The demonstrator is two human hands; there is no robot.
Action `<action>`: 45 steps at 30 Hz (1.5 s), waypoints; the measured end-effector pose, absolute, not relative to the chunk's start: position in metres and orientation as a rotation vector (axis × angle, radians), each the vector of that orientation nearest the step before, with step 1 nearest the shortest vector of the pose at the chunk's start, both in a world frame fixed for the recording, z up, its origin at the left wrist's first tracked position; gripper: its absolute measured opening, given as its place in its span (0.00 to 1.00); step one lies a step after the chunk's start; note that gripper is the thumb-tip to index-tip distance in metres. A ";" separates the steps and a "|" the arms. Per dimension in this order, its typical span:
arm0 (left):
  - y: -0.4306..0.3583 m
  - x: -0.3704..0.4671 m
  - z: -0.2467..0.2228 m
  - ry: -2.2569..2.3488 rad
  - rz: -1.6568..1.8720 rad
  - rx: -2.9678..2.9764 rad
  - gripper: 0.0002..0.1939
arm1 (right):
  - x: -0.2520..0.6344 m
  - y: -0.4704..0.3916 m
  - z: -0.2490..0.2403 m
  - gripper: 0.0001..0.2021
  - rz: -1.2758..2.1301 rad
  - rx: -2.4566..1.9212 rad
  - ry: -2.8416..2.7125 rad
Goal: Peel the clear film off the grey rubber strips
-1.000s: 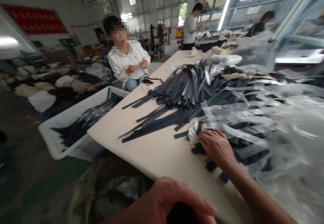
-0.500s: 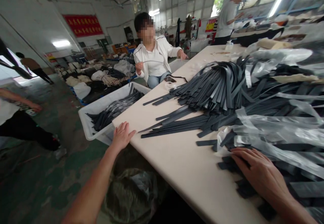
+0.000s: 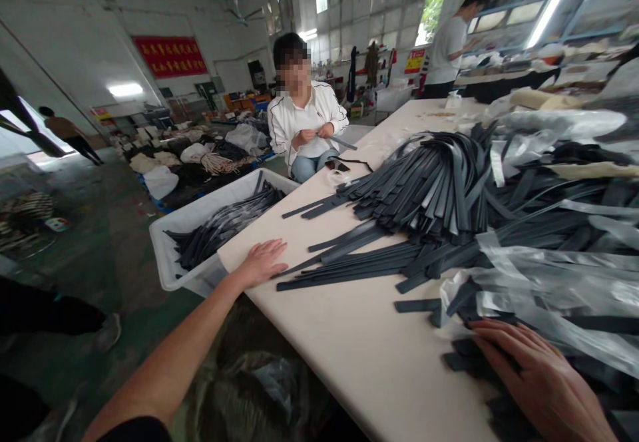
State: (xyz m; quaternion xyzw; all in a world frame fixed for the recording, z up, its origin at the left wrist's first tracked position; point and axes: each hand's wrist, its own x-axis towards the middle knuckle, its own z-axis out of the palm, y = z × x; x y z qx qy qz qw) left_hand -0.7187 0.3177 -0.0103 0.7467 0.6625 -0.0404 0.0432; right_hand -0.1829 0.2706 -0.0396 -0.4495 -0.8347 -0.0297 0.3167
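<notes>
My left hand [image 3: 262, 263] rests palm down near the corner of the pale table [image 3: 349, 335], fingers spread, holding nothing. Its fingers point toward the tips of flat dark strips [image 3: 344, 265] that lie fanned out on the tabletop. At the lower right my right hand [image 3: 536, 369] lies on more dark strips beside clear plastic film [image 3: 539, 269]. Its fingers are stretched out and lie side by side; the fingertips touch the pile. A large bundle of dark strips [image 3: 424, 182] is heaped in the middle of the table.
A white bin [image 3: 162, 255] of dark strips stands left of the table. Across the table a seated person [image 3: 302, 112] in a white jacket holds a strip. Another person [image 3: 446, 46] stands farther back. A phone [image 3: 337, 164] lies near the far edge.
My left hand has slid a little farther onto the table. The seated person's hands have come together on a strip. The person at the far left has mostly left the view.
</notes>
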 end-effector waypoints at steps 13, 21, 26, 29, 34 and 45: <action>0.404 -0.686 -0.021 1.958 -0.074 2.338 0.40 | -0.189 0.270 -0.032 0.14 -0.094 -1.190 -2.238; 0.390 -0.707 -0.017 1.969 -0.092 2.348 0.40 | -0.188 0.268 -0.032 0.14 -0.080 -1.193 -2.258; 0.338 -0.741 -0.011 2.022 -0.147 2.334 0.38 | -0.189 0.266 -0.029 0.15 -0.008 -1.239 -2.271; 0.304 -0.754 -0.004 1.992 -0.146 2.366 0.34 | -0.191 0.266 -0.026 0.15 -0.035 -1.228 -2.266; 0.267 -0.762 0.008 2.176 0.217 2.211 0.20 | -0.196 0.264 -0.020 0.15 -0.027 -1.217 -2.237; 0.259 -0.671 0.038 2.089 0.923 2.047 0.20 | -0.200 0.257 -0.020 0.08 -0.152 -1.095 -2.183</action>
